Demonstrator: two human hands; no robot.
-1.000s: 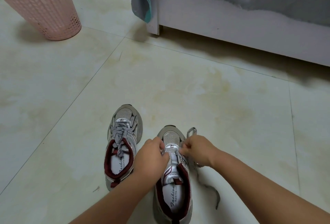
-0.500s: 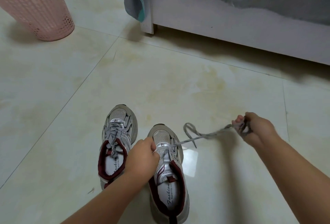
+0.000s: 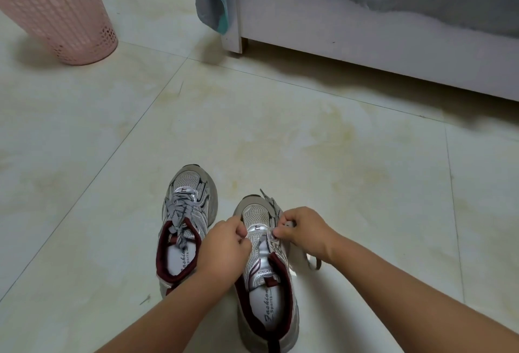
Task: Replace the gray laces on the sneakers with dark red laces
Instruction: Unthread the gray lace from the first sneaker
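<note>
Cream floor tiles carry the silver-mesh, maroon-lined right-side sneaker, toe away; left hand grips its flank, right hand pinches gray lace at the eyelets.

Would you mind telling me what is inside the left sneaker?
Inside the left sneaker a white insole with script lettering shows, ringed by dark red lining. Its gray lace is still threaded, ends drooping into the opening. The left hand covers its near right edge.
</note>
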